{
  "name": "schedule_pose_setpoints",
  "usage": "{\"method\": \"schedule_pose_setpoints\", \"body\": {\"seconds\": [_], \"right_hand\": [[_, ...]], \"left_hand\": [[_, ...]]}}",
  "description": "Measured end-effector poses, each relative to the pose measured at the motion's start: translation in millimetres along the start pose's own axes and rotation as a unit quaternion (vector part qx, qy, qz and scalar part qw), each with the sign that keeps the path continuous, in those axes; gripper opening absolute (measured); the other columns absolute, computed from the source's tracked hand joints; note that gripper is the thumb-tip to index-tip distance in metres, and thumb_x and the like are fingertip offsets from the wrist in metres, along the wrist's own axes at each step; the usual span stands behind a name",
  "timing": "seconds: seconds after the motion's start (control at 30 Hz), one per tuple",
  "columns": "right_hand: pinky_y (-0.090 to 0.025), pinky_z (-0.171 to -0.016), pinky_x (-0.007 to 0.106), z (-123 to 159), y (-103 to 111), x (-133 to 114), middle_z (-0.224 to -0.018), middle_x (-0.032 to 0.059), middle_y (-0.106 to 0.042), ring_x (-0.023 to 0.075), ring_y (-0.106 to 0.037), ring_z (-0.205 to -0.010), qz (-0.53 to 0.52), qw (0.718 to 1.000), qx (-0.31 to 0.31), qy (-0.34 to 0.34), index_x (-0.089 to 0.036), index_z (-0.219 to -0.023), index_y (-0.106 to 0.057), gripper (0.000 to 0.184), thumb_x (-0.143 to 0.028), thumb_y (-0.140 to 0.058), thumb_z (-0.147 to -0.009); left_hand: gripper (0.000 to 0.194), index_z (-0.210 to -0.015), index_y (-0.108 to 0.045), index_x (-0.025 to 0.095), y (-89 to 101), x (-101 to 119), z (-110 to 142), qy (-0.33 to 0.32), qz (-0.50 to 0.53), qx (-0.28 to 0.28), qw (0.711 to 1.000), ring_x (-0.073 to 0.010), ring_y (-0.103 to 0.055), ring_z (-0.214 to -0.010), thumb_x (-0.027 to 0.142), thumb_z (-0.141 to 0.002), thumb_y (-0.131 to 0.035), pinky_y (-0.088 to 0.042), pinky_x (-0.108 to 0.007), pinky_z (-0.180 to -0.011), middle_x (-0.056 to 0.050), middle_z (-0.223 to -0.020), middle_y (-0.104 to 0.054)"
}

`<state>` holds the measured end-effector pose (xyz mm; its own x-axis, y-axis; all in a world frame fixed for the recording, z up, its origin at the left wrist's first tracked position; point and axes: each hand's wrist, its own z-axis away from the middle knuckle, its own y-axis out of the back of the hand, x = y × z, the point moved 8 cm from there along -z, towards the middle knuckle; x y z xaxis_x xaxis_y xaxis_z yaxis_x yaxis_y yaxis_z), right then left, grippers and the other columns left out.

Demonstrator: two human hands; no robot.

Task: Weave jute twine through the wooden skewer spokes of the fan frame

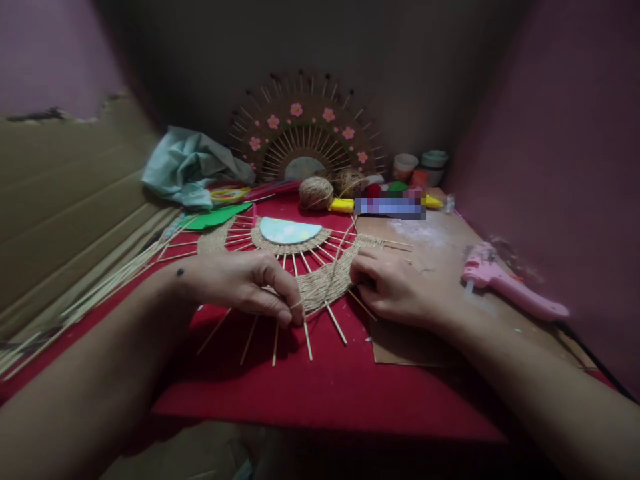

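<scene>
Purple walls (565, 160) flank a dark back wall (200, 47), above a table with red cloth (330, 400). On the cloth lies the half-round woven fan (327, 283), its sticks spreading toward the near edge. The left hand (250, 283) has thumb and forefinger pinched together on the fan's lower edge, beside a stick. The right hand (390, 280) rests at the band's right part, fingers curled in; whether they clamp anything is hidden. At the back right stand a translucent cup (404, 165) and a lidded jar (434, 167); what either contains cannot be made out. Balls of twine (316, 193) sit behind the fan, before a flowered fan (306, 117). A pink glue gun (510, 283) lies on cardboard (410, 343) at right.
</scene>
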<state>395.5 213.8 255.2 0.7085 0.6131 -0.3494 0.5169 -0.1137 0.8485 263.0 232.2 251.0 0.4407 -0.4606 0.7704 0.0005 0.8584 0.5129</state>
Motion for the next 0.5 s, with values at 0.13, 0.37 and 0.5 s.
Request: {"method": "schedule_pose_setpoints", "body": {"seconds": [0.13,0.37,0.5], "right_hand": [[-0.037,-0.063,0.025,1.7,2.2,-18.3,-0.078,0.0023,-0.052,0.0118,-0.045,-0.071,-0.032,0.999,-0.012,0.023,-0.015,-0.073,-0.054,0.015,-0.002,-0.049,-0.069],[-0.040,-0.066,0.026,5.5,-6.9,-47.7,-0.083,0.0040,-0.054,0.0125,-0.048,-0.076,-0.070,0.993,-0.071,0.070,-0.015,-0.085,-0.062,0.017,-0.006,-0.049,-0.079],[-0.041,-0.064,0.027,6.1,-12.7,-61.3,-0.081,0.0063,-0.056,0.0138,-0.048,-0.074,-0.060,0.992,-0.034,0.107,-0.011,-0.085,-0.065,0.015,-0.011,-0.050,-0.082]], "left_hand": [[0.020,-0.099,-0.072,0.015,-3.4,9.4,1.4,-0.032,-0.035,-0.010,0.999,-0.0170,-0.064,-0.087,0.020,-0.084,-0.059,-0.048,-0.022,-0.079,-0.008,-0.092,-0.071],[0.019,-0.096,-0.071,0.014,-4.3,10.6,4.9,-0.028,-0.064,-0.019,0.997,-0.0154,-0.064,-0.080,0.021,-0.084,-0.060,-0.048,-0.019,-0.072,-0.007,-0.085,-0.071],[0.019,-0.095,-0.072,0.014,-3.4,10.3,6.6,-0.042,-0.061,-0.018,0.997,-0.0152,-0.064,-0.078,0.023,-0.083,-0.060,-0.046,-0.018,-0.068,-0.006,-0.082,-0.071]]}}
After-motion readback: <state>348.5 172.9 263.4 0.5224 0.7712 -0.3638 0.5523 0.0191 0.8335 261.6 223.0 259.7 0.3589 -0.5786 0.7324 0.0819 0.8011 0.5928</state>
